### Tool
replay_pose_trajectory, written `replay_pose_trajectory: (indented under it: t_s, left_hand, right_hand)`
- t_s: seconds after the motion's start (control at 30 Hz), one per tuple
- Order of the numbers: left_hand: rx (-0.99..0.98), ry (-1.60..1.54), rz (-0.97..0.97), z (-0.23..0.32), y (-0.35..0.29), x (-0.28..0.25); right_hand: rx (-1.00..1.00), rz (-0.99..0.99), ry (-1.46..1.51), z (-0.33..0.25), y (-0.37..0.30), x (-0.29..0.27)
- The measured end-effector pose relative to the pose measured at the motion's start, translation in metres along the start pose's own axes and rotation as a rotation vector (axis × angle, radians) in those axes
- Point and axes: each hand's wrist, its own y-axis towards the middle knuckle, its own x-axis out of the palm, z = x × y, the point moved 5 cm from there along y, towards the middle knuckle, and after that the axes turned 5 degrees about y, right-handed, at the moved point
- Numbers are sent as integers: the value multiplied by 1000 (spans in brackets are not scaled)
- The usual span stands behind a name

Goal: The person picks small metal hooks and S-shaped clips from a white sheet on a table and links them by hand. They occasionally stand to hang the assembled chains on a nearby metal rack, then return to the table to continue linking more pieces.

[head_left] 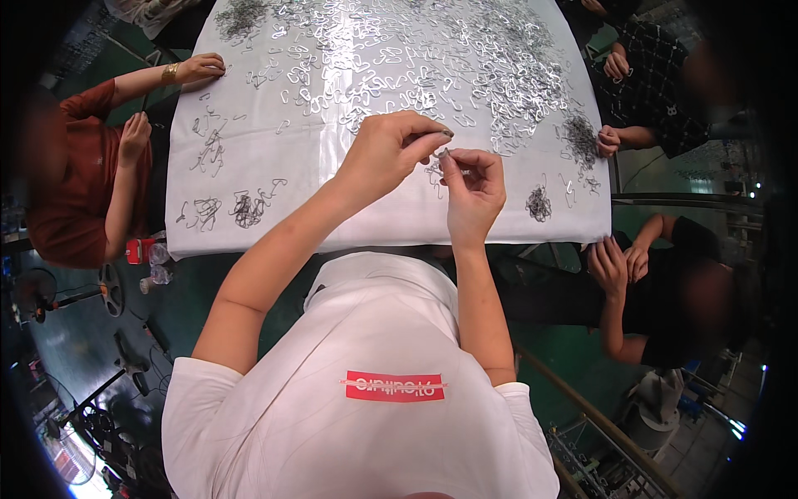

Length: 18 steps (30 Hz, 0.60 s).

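Observation:
Over the near part of the white-covered table (pixel 249 166), my two hands are close together. My left hand (pixel 386 154) reaches from the left with thumb and forefinger pinched. A small dark bit shows at those fingertips, too small to name. Just below it, my right hand (pixel 476 195) is closed, thumb against the curled fingers, on a small bent metal hook (pixel 443 155). Only part of that hook shows; the fingers cover the rest. Under and behind the hands lie loose metal wire hooks (pixel 436 179).
Shiny bent metal hooks (pixel 382 58) are spread over the table's middle and far side. Small dark piles, one at near right (pixel 539 204) and one at near left (pixel 247 209), lie by the front edge. Co-workers sit left (pixel 83 166) and right (pixel 665 283), their hands at the table's sides.

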Motion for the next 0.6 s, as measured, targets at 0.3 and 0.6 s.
replay_pose_trajectory:
  t_s: [0.3,0.6]
  left_hand:
    - [167,66,130,-4,0,-2]
    - [72,3,166,-14,2,-12]
  right_hand:
    - [-75,-117,-263,9,18,-14]
    - [470,-378,-1128,128,6,-70]
